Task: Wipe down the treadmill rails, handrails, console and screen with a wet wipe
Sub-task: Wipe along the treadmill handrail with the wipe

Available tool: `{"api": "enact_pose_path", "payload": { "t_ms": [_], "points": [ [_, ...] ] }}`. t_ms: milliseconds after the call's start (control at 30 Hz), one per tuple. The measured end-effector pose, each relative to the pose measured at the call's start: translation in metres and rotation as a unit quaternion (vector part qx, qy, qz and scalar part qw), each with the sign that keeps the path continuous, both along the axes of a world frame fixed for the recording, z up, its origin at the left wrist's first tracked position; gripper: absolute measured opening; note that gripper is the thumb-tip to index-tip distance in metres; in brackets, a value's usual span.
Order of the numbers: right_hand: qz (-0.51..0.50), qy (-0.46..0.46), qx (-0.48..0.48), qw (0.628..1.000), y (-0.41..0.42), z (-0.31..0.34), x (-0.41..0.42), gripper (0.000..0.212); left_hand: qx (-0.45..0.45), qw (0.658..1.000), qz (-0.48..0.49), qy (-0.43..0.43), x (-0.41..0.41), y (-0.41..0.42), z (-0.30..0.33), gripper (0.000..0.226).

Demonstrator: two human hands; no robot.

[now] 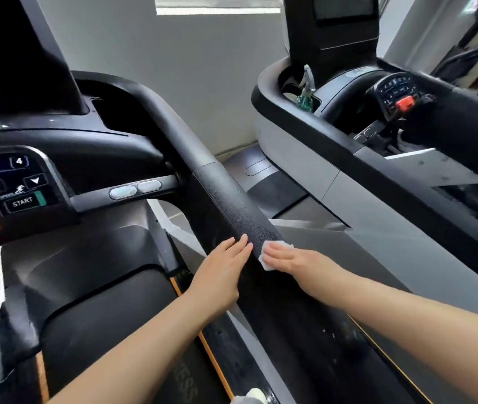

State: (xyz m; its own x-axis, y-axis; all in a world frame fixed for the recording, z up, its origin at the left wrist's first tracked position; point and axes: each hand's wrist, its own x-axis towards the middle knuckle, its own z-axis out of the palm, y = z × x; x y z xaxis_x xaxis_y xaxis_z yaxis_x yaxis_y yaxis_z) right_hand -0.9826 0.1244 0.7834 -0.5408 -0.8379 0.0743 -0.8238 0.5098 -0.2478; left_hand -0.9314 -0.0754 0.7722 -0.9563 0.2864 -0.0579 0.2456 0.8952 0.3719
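Small white wet wipe (270, 256) lies on the textured black padded handrail (232, 208), right side of treadmill, near end. Right hand (287, 258) presses it flat, fingers straight, no pinch. Left hand (223, 266) rests open on handrail just beside, fingers straight. Wipe: thin, limp, damp; likely bunches on rough grip. Hold w/ flat palm, approx. centre, moderate pressure.

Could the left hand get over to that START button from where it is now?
Probably yes. The left hand rests flat on the handrail and holds nothing, and the START button sits on the console up to its left with nothing visible between them.
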Motion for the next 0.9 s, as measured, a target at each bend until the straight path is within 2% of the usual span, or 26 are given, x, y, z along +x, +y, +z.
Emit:
{"api": "enact_pose_path", "payload": {
  "t_ms": [100, 200, 333, 400, 467, 600, 667, 767, 900],
  "points": [
    [-0.091, -0.038, -0.009, 0.995, -0.027, -0.005, -0.017, 0.057, -0.023, 1.000, -0.011, 0.010, -0.003, -0.003, 0.005, 0.081],
    [-0.099, -0.012, -0.005, 0.995, -0.014, -0.009, 0.009, 0.066, -0.041, 0.999, -0.022, 0.024, -0.001, -0.006, 0.007, 0.079],
    [-0.099, 0.018, 0.029, 0.994, 0.015, 0.000, 0.056, 0.048, -0.043, 0.998, -0.030, 0.036, 0.002, -0.008, 0.004, 0.080],
    [-0.123, 0.014, 0.050, 0.991, 0.016, 0.000, 0.057, 0.059, -0.051, 0.997, -0.036, 0.037, 0.004, -0.008, 0.003, 0.081],
    [-0.138, 0.025, 0.064, 0.988, 0.010, -0.004, 0.048, 0.066, -0.063, 0.997, -0.038, 0.035, 0.004, -0.008, 0.004, 0.082],
    [-0.167, -0.018, 0.041, 0.985, -0.015, -0.006, 0.008, 0.070, -0.089, 0.995, -0.036, 0.028, 0.006, -0.005, 0.007, 0.082],
    [-0.167, -0.058, 0.046, 0.983, -0.033, 0.004, -0.011, 0.067, -0.098, 0.995, -0.031, 0.018, 0.007, -0.003, 0.009, 0.084],
    [-0.157, -0.065, 0.066, 0.983, -0.061, 0.017, -0.036, 0.056, -0.108, 0.994, -0.018, 0.002, 0.006, 0.002, 0.012, 0.086],
    [-0.147, -0.075, 0.086, 0.983, -0.085, 0.019, -0.074, 0.056, -0.104, 0.994, 0.013, -0.020, 0.005, 0.008, 0.015, 0.085]
  ]
}}
